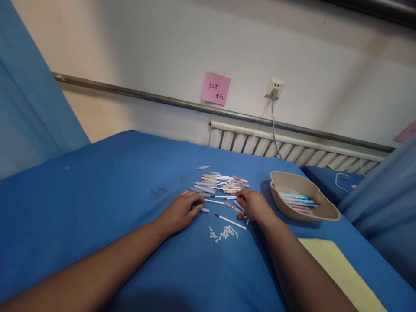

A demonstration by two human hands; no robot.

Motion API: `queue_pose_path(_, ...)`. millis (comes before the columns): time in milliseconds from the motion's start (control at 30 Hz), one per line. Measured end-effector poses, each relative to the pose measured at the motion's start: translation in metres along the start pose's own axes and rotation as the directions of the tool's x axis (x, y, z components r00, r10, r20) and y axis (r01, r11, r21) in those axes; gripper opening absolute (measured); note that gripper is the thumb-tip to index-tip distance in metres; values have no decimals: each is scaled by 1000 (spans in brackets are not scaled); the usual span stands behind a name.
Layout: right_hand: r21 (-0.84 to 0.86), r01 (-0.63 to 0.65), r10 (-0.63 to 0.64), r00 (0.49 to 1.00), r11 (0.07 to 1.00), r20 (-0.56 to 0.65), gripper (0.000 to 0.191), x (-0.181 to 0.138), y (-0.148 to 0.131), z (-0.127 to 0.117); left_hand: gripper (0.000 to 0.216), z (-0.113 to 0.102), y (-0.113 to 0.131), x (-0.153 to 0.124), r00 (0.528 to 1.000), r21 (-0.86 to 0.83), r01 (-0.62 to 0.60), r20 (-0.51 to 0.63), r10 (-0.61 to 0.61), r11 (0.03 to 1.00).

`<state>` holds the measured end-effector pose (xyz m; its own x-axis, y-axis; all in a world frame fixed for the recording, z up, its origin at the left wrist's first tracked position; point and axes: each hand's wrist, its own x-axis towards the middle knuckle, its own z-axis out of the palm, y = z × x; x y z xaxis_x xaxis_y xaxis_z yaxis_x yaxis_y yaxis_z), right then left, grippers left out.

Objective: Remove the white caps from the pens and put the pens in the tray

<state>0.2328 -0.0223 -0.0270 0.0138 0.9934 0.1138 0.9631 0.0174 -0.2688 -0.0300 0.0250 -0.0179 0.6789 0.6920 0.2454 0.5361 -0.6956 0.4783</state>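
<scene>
A pile of pen parts [208, 187], with pale barrels, white refills and orange-brown pieces, lies on the blue cloth between my hands. My left hand [180, 212] rests at the pile's left side, thumb and fingers curved and apart. From beneath its thumb pokes a pale pen barrel [204, 210]. At the right side, my right hand [255, 204] bends over the parts, fingers loosely spread and touching them; its fingertips are partly hidden. A single refill [230, 221] with a dark tip lies in front. Nearer to me are several small white pen tips [224, 233].
A beige tray [325, 213] holding several blue and pink pens [297, 202] stands right of the pile. Yellow paper [334, 260] lies by my right forearm. Behind the blue-covered table [97, 195] are a radiator [243, 141] and a wall socket [274, 88] with a cable. Curtains hang at both sides.
</scene>
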Motion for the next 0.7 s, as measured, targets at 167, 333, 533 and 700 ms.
queue_pose_path(167, -60, -11, 11, 1000, 998, -12, 17, -1, -3, 2, 17, 2, -1, 3, 998, 12, -34, -49, 35, 999)
queue_pose_path(333, -115, 46, -49, 998, 992, -26, 14, 1, -5, 5, 18, 9, 0, 9, 992, 65, -48, -114, 56, 997)
queue_pose_path(533, -109, 96, -96, 995, 989, 4, 13, 4, -9, 3, 17, 22, 4, 25, 986, 146, -106, -112, 123, 984)
queue_pose_path(700, -102, 135, -133, 991, 986, 25, 13, 7, -11, 4, 18, 27, 8, 36, 990, 223, -122, -43, 135, 967)
